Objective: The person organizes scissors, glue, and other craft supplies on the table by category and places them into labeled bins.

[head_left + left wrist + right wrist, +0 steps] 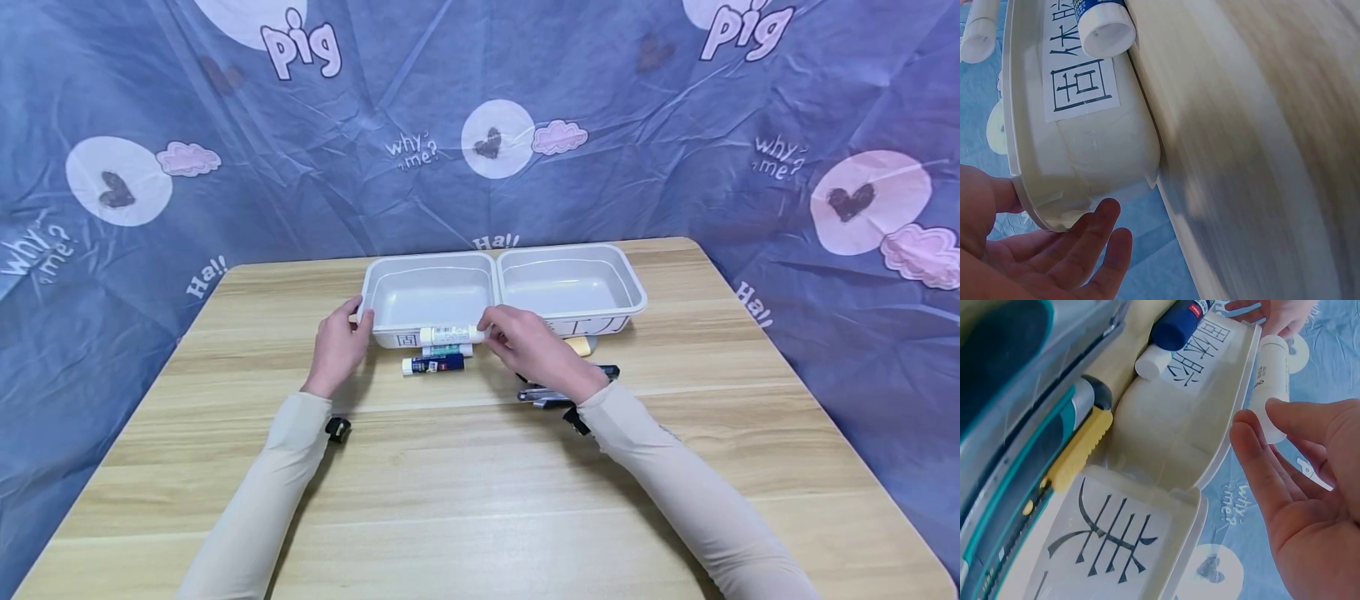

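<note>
Right hand pinching white glue stick by its end above near rim of left compartment of white tray, left hand open-fingered, steadying tray's left corner, wooden table.

Wooden table before blue printed cloth backdrop. 2 glue sticks lying on table, yellow-handled utility knife, dark pens alongside.

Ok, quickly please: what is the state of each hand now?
Left hand: open, touching the corner of the white tray.
Right hand: pinching the white glue stick by its end.
</note>
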Demonstrator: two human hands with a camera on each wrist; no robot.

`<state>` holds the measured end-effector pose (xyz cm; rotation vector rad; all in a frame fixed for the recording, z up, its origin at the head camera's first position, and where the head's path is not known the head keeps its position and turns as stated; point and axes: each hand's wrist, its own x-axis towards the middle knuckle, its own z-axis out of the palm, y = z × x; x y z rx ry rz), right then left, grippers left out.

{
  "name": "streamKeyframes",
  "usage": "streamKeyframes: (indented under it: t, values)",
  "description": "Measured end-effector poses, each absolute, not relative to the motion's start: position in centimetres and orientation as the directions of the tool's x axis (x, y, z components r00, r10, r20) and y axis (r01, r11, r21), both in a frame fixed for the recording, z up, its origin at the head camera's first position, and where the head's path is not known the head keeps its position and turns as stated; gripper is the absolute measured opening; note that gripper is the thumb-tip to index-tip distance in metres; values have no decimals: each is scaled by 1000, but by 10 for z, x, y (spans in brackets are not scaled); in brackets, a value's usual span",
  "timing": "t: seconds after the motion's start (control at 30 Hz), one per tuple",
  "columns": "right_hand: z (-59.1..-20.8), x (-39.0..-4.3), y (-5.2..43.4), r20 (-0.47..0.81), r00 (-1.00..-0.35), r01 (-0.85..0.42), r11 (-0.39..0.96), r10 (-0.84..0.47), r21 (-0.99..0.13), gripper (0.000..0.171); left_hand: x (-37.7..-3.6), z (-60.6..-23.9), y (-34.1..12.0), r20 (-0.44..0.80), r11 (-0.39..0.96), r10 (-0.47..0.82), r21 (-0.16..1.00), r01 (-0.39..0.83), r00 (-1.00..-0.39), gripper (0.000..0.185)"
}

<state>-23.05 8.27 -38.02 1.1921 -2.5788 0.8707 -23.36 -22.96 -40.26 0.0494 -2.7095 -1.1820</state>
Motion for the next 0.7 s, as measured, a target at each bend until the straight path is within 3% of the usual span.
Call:
streamKeyframes:
  t: [0.7]
  values:
    - [-373,-239,95,409,-720,-692,538,-561,-481,16,-234,-403,-230,153,681,-105,732,41,-983,52]
